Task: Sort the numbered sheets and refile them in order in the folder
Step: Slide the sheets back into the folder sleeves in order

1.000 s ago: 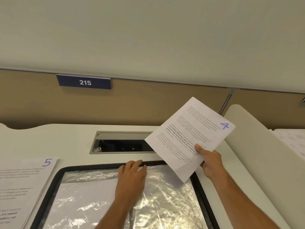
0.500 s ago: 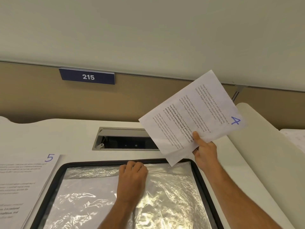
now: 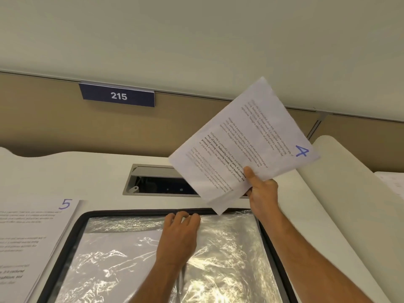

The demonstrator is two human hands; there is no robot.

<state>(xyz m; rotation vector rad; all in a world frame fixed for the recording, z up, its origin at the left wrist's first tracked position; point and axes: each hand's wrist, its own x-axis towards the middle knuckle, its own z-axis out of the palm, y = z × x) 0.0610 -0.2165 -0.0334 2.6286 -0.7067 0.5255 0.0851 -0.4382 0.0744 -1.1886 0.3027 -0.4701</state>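
A black-edged folder (image 3: 65,248) lies open on the desk, its clear plastic sleeves (image 3: 229,248) shiny and crinkled. My left hand (image 3: 179,239) lies on the top edge of the sleeves with its fingertips curled at the rim; whether they pinch the plastic I cannot tell. My right hand (image 3: 262,191) pinches the lower edge of a printed sheet marked 4 (image 3: 247,141), held tilted in the air above the folder's far right corner. A sheet marked 5 (image 3: 32,237) lies on the desk left of the folder.
A recessed cable box (image 3: 157,180) sits in the white desk behind the folder. A beige partition with a blue plate reading 215 (image 3: 118,96) rises at the back. A cream divider (image 3: 349,193) slants on the right, with more papers (image 3: 391,182) beyond it.
My right hand has raised sheet 4 higher and turned it, so the 4 now sits further right. My left hand's fingers have curled in at the sleeve's top edge.
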